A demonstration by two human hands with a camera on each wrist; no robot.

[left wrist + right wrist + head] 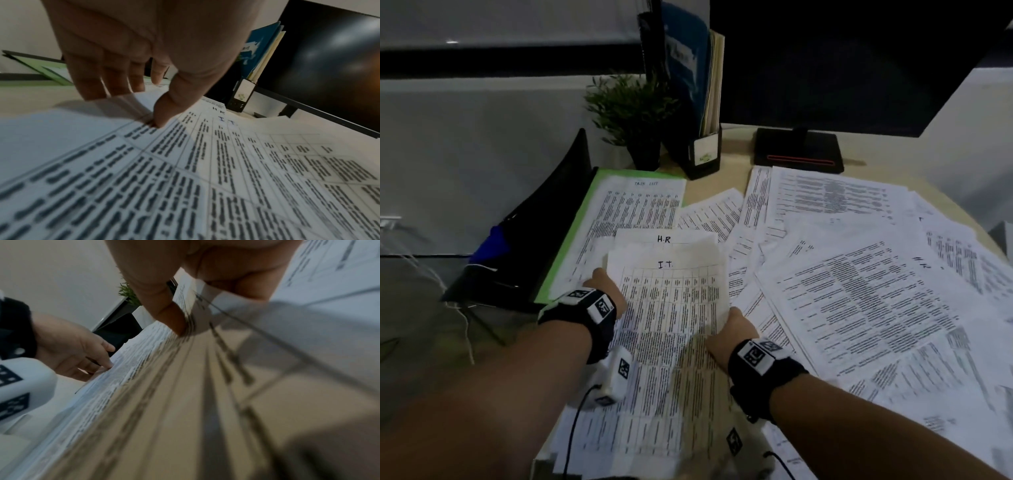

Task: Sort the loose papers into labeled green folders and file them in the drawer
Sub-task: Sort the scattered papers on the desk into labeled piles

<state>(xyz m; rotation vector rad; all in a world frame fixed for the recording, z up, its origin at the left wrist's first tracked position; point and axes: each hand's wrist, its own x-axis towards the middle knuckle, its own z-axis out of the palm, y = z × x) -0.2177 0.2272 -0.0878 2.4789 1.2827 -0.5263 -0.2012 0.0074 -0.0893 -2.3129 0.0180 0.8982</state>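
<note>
The I.T. sheet [671, 308] is pinched at its left edge by the left hand [604, 291], thumb [164, 112] on top, and at its right edge by the right hand [732, 329]. It is raised over an H.R sheet [664, 238] and a green folder [571, 240]. Thin printed papers [859, 291] are strewn rightward; their text is blurred

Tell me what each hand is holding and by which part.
Both hold the I.T. sheet: the left hand pinches its left edge near the top, the right hand pinches its right edge.
</note>
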